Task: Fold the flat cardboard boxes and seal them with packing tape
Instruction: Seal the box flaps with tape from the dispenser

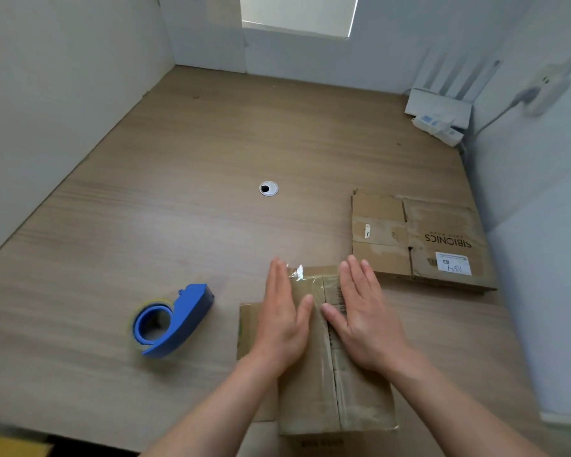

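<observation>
Pressing down on a folded box (366,407), both hands lie flat with the fingers straight and close together and hold nothing. The left hand (282,328) rests on the left half of the box top and the right hand (363,318) on the right half, one on each side of the centre seam. The thumbs reach inward and almost meet over that seam, and both bare forearms come in from the front edge of the tabletop (178,209). The box stands near the front edge, a little right of the middle. Its top flaps are closed and a wide strip of clear tape (314,390) runs along the seam, glossy and slightly wrinkled, with a crumpled shiny end at the far edge of the box. The cardboard is brown, worn and scuffed, with a printed barcode just beside the right thumb. A flat piece of cardboard (248,328) sticks out from beneath the box on its left side. A flattened box (419,239) lies near the right edge of the tabletop, well apart from the hands, with torn paper patches, dark lettering and a white label (453,263). A blue plastic tape dispenser (175,319) holding a roll of clear tape lies on its side to the left of the folded box, near the front edge. The tabletop is pale wood grain with a round metal-rimmed cable hole (268,188) at its middle. A white router (439,107) with upright antennas and a white power strip (437,125) sit in the far right corner.
</observation>
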